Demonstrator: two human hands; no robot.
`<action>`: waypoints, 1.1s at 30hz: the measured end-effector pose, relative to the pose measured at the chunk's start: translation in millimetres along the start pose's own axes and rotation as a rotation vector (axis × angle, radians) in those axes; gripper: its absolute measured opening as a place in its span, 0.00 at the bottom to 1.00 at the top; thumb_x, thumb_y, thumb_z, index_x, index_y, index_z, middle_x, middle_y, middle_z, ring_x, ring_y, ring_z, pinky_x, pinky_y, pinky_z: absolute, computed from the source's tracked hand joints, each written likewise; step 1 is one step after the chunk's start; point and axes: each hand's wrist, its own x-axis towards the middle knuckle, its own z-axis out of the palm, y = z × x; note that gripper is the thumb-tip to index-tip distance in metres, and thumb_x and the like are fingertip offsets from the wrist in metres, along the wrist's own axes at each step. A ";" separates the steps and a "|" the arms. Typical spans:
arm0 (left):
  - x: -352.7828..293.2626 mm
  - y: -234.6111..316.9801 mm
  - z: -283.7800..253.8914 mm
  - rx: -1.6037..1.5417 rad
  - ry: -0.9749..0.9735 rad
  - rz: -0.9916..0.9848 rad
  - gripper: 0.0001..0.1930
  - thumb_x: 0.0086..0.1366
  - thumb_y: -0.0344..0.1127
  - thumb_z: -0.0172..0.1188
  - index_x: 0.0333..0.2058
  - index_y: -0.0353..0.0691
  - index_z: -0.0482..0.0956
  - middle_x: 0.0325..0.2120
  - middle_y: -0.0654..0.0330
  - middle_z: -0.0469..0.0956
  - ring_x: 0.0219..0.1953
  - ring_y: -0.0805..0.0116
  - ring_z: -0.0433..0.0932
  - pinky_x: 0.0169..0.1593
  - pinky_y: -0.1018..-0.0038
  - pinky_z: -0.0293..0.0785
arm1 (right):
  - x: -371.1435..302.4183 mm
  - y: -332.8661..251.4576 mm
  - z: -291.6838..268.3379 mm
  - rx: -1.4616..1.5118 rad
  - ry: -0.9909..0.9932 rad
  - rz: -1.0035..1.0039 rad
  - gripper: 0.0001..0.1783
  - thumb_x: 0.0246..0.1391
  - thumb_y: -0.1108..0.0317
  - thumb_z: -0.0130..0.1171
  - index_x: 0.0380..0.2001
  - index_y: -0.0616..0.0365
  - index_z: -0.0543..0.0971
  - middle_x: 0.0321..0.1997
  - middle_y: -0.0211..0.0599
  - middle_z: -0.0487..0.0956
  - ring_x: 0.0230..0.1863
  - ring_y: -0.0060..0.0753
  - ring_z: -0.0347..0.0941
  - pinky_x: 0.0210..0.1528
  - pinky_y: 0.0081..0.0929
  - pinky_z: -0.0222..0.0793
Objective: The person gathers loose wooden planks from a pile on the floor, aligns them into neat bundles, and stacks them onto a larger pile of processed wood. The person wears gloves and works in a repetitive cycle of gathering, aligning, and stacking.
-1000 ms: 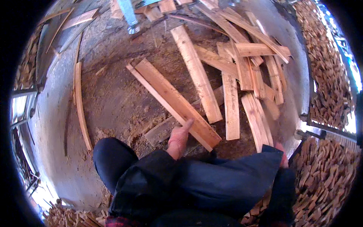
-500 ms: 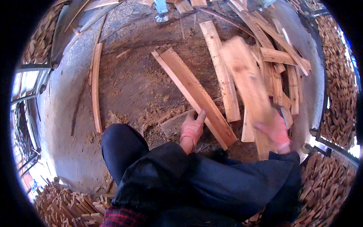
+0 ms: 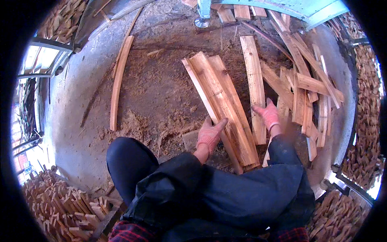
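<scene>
My left hand [image 3: 210, 136], in a pink glove, grips the left edge of a wooden plank [image 3: 207, 94]. Its thumb lies over the plank's face and its fingers are at the outer side. Against that plank's right side rests a second, broader plank [image 3: 231, 90], both slanting toward my knees. My right hand [image 3: 270, 114], also gloved in pink, is closed on the right edge of a pale, knotted plank [image 3: 252, 72] lying further right. Its thumb is on the top face; the fingertips beyond the edge are partly hidden.
Several loose boards [image 3: 304, 94] lie crossed in a heap at the right. A narrow strip of wood [image 3: 121, 84] lies at the left on sawdust-covered ground [image 3: 161, 88]. Stacked wood pieces [image 3: 60, 205] fill the lower left. A blue metal frame [image 3: 278, 6] stands at the far side.
The blurred plank my right hand was swinging is now down beside the left-hand plank. My right hand has let it go and taken hold of the knotted plank. The view has shifted left.
</scene>
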 end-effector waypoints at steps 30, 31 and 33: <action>42.4 44.0 3.1 -0.552 -0.292 -0.248 0.40 0.63 0.54 0.65 0.66 0.38 0.61 0.60 0.53 0.70 0.59 0.60 0.71 0.59 0.64 0.69 | -93.2 59.8 -35.2 -0.110 0.242 0.343 0.61 0.36 0.53 0.77 0.70 0.62 0.55 0.64 0.63 0.68 0.62 0.61 0.68 0.65 0.44 0.65; 46.5 39.6 2.0 -0.541 -0.298 -0.231 0.40 0.63 0.55 0.64 0.66 0.38 0.61 0.61 0.53 0.69 0.59 0.59 0.70 0.60 0.64 0.68 | -96.7 57.1 -43.1 -0.034 0.231 0.326 0.62 0.35 0.55 0.77 0.70 0.62 0.55 0.62 0.62 0.71 0.60 0.60 0.71 0.63 0.43 0.67; 56.1 18.9 -9.4 -0.513 -0.274 -0.206 0.41 0.64 0.56 0.64 0.66 0.38 0.61 0.61 0.54 0.69 0.61 0.59 0.69 0.63 0.63 0.65 | -120.9 34.1 -46.9 0.097 0.187 0.319 0.58 0.37 0.63 0.77 0.70 0.62 0.56 0.67 0.58 0.68 0.66 0.54 0.67 0.68 0.38 0.61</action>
